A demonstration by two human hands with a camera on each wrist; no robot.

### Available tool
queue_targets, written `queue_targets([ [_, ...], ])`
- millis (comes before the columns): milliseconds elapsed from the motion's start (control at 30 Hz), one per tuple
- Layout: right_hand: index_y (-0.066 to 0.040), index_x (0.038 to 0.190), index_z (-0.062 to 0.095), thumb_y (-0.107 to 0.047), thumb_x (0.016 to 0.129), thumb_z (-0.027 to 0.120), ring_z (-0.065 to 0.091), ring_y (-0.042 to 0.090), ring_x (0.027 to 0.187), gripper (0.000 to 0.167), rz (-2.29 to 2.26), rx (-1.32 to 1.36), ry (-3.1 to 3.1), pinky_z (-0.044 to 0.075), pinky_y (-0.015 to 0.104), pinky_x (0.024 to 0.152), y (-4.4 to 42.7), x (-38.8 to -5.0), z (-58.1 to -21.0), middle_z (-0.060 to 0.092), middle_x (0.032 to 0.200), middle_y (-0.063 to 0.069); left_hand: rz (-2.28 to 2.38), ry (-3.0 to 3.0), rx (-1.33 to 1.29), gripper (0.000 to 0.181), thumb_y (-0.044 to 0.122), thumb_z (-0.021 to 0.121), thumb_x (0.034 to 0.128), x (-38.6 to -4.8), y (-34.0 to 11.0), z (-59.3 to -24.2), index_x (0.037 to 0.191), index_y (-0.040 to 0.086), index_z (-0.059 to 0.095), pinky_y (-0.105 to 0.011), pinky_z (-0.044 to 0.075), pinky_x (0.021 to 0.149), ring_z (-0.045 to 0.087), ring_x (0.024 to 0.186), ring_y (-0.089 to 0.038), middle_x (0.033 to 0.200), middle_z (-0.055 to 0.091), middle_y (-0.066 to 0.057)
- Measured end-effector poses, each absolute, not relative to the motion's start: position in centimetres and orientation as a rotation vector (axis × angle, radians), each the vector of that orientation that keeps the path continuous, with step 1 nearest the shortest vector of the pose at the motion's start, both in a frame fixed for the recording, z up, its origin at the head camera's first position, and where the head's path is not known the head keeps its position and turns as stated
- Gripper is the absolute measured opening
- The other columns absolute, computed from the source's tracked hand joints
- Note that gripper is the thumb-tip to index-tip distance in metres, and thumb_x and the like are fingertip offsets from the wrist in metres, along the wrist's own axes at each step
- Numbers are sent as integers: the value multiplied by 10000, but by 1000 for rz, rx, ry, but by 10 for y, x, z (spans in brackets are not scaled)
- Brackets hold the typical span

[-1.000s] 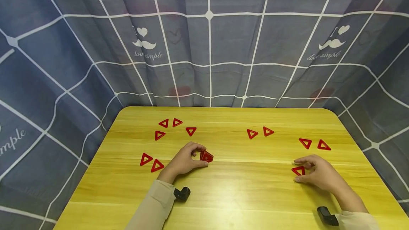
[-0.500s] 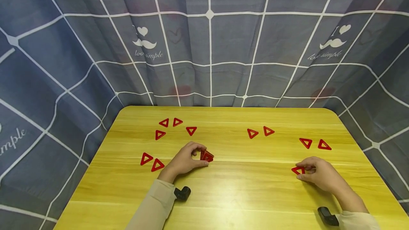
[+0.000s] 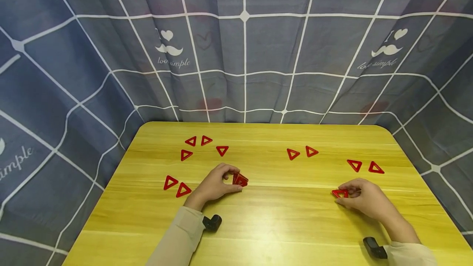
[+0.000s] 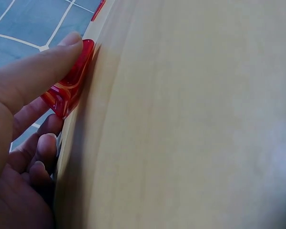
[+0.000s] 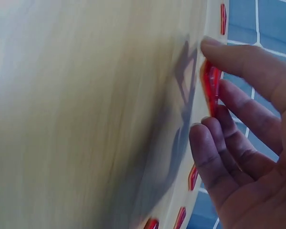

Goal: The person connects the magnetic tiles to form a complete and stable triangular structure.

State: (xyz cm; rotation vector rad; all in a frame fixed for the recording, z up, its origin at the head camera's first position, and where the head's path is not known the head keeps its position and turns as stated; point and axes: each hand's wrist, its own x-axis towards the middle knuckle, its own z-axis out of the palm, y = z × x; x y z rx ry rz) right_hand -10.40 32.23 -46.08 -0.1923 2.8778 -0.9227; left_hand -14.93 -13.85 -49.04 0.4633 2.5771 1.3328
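Note:
My left hand [image 3: 215, 184] holds a small cluster of joined red triangular tiles [image 3: 241, 180] near the middle of the table. In the left wrist view, the thumb lies over the glossy red cluster [image 4: 70, 86], with fingers behind it. At the right, my right hand [image 3: 367, 199] pinches one red triangular tile [image 3: 334, 193], an open-centred frame, between thumb and fingers. The right wrist view has this tile [image 5: 209, 88] edge-on, raised a little above the table, its shadow on the wood. How many tiles the left cluster has is hidden.
Loose red triangles lie flat on the wooden table [image 3: 273, 225]: several at the left, including one [image 3: 222, 150], a pair [image 3: 293, 154] at the back centre-right, and another pair [image 3: 354, 165] beyond the right hand. A grid-patterned curtain [image 3: 266, 44] surrounds the table's back and sides.
My right thumb and fingers have closed on the triangular tile, lifted it off the table and shifted it slightly left. The left hand and its cluster stay where they were.

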Motion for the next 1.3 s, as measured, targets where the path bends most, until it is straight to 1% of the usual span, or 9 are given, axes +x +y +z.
queue_targets([
  [133, -58, 993, 766, -281, 758, 905, 562, 154, 756, 352, -961, -211, 2896, 492, 271, 649, 308, -107, -460, 637, 917, 27, 1324, 2583, 462, 499, 348, 853, 827, -150, -138, -492, 1246, 150, 668, -390, 422, 811, 472, 931, -203, 1145, 581, 33],
  [267, -59, 994, 762, -264, 751, 910, 575, 148, 772, 350, -1002, -253, 2887, 501, 266, 668, 294, -111, -461, 647, 948, 31, 1309, 2585, 452, 510, 353, 855, 824, -151, -139, -493, 1256, 159, 666, -374, 426, 817, 477, 939, -196, 1149, 579, 50],
  [433, -59, 1012, 764, -235, 749, 913, 585, 173, 810, 350, -1064, -280, 2848, 510, 271, 692, 274, -118, -462, 653, 984, 37, 1312, 2590, 467, 510, 352, 856, 823, -150, -139, -494, 1253, 153, 668, -375, 428, 818, 481, 937, -201, 1146, 582, 41],
  [600, -56, 1024, 763, -200, 742, 915, 603, 169, 821, 351, -1119, -289, 2809, 519, 268, 702, 251, -124, -461, 661, 983, 24, 1324, 2588, 471, 504, 355, 856, 822, -150, -139, -493, 1244, 150, 673, -376, 425, 813, 477, 929, -202, 1139, 583, 35],
  [767, -36, 1019, 767, -137, 725, 918, 620, 179, 824, 346, -1175, -366, 2784, 528, 271, 713, 229, -130, -461, 664, 997, 30, 1324, 2589, 479, 496, 359, 853, 825, -150, -139, -493, 1243, 162, 670, -373, 431, 824, 481, 936, -199, 1156, 583, 43],
  [1067, -32, 1029, 776, -119, 694, 933, 602, 187, 886, 380, -1199, -472, 2724, 523, 299, 763, 194, -138, -465, 677, 1040, 35, 1330, 2587, 486, 507, 367, 854, 822, -150, -140, -493, 1243, 154, 670, -367, 428, 817, 478, 931, -199, 1147, 583, 36],
  [1300, -34, 1011, 775, -60, 705, 914, 608, 179, 891, 337, -1224, -545, 2654, 528, 304, 779, 170, -145, -471, 673, 1021, 26, 1312, 2594, 480, 502, 371, 851, 825, -151, -140, -494, 1246, 168, 669, -364, 421, 808, 471, 922, -189, 1125, 571, 53],
])
